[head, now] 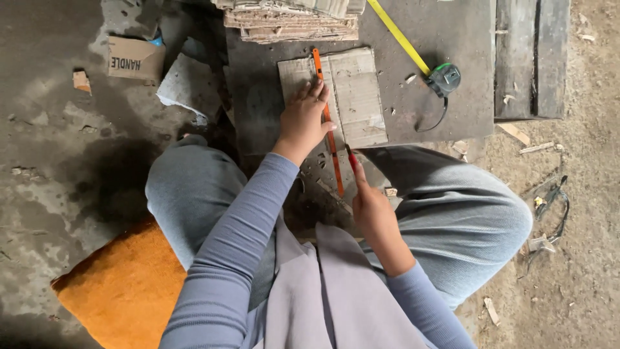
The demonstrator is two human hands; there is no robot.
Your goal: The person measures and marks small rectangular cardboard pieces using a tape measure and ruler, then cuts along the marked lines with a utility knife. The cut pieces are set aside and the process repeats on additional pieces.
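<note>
A: Cardboard piece [354, 97] lies flat on the dark board [452, 110]; orange ruler [328, 123] across it. Hands?

B: Left hand [305, 119] flat, fingers spread, pinning ruler and cardboard. Right hand [371, 210], grip closed on a red-tipped cutter [351, 157] beside the ruler.

A: Surroundings?

B: Concrete floor [51, 148], tape measure [443, 79], cardboard stack [290, 19], orange cushion [123, 291].

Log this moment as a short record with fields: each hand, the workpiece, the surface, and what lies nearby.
Left hand: flat on an orange ruler, pressing it on the cardboard sheet
Right hand: holds a red-tipped tool at the sheet's near edge, beside the ruler
Surface: dark board on the floor
Nearby: tape measure with yellow tape pulled out, cardboard stack, orange cushion
</note>
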